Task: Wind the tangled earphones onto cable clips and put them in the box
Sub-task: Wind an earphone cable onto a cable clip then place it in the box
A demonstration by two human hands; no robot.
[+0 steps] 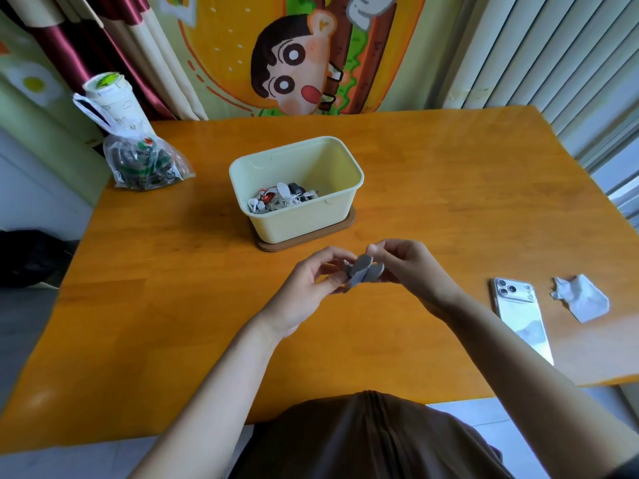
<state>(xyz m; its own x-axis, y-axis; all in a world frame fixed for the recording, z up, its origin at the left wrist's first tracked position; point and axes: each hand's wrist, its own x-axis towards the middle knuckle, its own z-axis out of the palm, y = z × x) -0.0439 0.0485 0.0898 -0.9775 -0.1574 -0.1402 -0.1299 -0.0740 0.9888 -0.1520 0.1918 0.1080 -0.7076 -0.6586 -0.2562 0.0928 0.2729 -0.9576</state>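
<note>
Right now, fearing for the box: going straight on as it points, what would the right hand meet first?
Probably the left hand, across the grey cable clip both pinch; the right hand points leftward, missing the box.

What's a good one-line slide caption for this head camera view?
Left hand and right hand pinch a grey cable clip over the wooden table, near a pale yellow box of earphones.

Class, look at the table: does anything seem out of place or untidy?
A crumpled white scrap lies loose right of the face-down phone, near the table edge; it looks like litter.
</note>
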